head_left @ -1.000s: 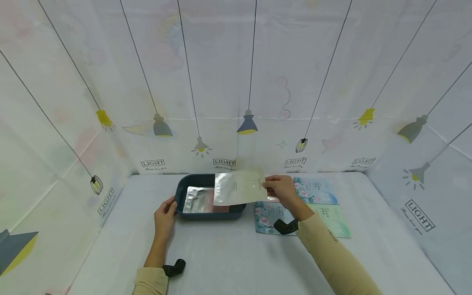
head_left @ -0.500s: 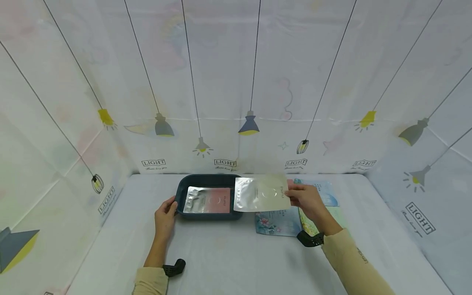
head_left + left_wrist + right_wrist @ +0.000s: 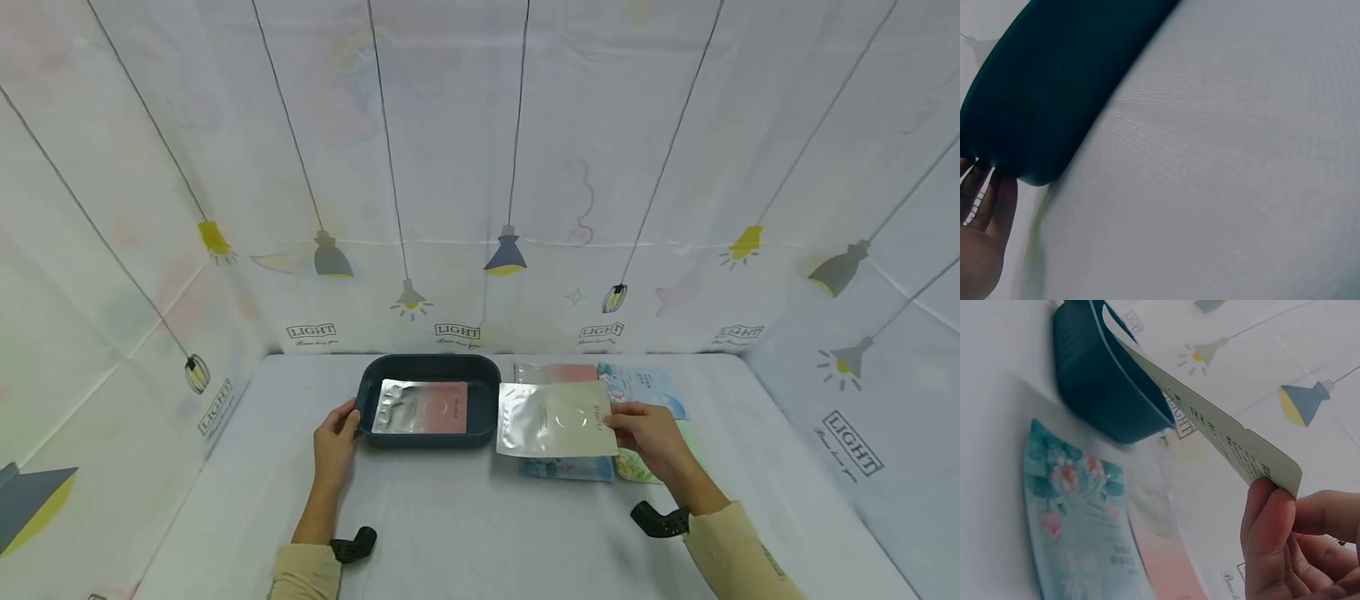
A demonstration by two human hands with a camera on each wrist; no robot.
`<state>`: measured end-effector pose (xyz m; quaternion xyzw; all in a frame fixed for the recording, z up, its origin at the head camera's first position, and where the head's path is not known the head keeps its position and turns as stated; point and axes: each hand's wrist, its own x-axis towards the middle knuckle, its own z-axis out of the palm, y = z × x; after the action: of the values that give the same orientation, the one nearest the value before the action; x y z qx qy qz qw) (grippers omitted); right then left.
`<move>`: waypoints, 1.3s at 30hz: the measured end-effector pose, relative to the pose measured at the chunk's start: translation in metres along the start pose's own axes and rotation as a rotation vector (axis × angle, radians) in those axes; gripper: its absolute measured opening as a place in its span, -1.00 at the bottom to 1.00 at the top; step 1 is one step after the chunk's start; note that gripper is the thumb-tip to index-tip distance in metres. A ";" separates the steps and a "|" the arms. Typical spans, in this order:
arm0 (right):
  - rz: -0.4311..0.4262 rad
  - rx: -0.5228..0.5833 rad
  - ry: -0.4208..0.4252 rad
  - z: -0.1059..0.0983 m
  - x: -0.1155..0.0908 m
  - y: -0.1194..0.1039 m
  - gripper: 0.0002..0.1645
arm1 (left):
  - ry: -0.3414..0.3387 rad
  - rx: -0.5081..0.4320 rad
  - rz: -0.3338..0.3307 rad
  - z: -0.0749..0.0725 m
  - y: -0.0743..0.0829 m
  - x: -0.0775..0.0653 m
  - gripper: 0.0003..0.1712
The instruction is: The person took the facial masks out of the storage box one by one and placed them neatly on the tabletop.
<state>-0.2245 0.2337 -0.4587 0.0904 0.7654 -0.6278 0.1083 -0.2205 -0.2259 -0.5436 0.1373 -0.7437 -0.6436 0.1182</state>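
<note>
My right hand [image 3: 651,437] pinches a cream-and-silver sheet mask packet [image 3: 551,421] by its right edge. In the right wrist view, thumb and fingers grip one corner of this packet [image 3: 1210,419], seen nearly edge-on. It hangs over other packets right of a dark teal tray [image 3: 427,441]. Inside the tray lies a pink-and-silver packet [image 3: 422,407]. My left hand [image 3: 334,443] touches the tray's left end with fairly straight fingers. In the left wrist view, the fingers [image 3: 1005,206] meet the end wall of the tray [image 3: 1041,100].
On the white table [image 3: 480,525], several packets lie to the right: pink-and-silver [image 3: 573,372], blue floral [image 3: 652,390], another blue floral [image 3: 566,469] partly covered, and a green one [image 3: 637,468] behind the right hand. A lamp-patterned cloth [image 3: 420,167] backs the table.
My right hand has carried the cream packet from over the tray to the right and nearer me, uncovering the pink packet in the tray. The left hand stays at the tray's end.
</note>
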 end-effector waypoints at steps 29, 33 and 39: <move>0.225 -0.029 0.003 -0.009 -0.042 0.084 -0.56 | 0.017 0.016 0.005 -0.001 -0.012 0.010 -0.58; 0.237 -0.046 0.018 -0.007 -0.044 0.092 -0.58 | 0.022 0.016 0.016 -0.001 -0.012 0.011 -0.58; 0.269 -0.115 0.059 -0.009 -0.050 0.101 -0.63 | 0.019 0.004 0.005 0.001 -0.012 0.010 -0.57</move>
<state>-0.1491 0.2618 -0.5380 0.2043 0.7839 -0.5599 0.1738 -0.2293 -0.2306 -0.5560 0.1418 -0.7440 -0.6405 0.1265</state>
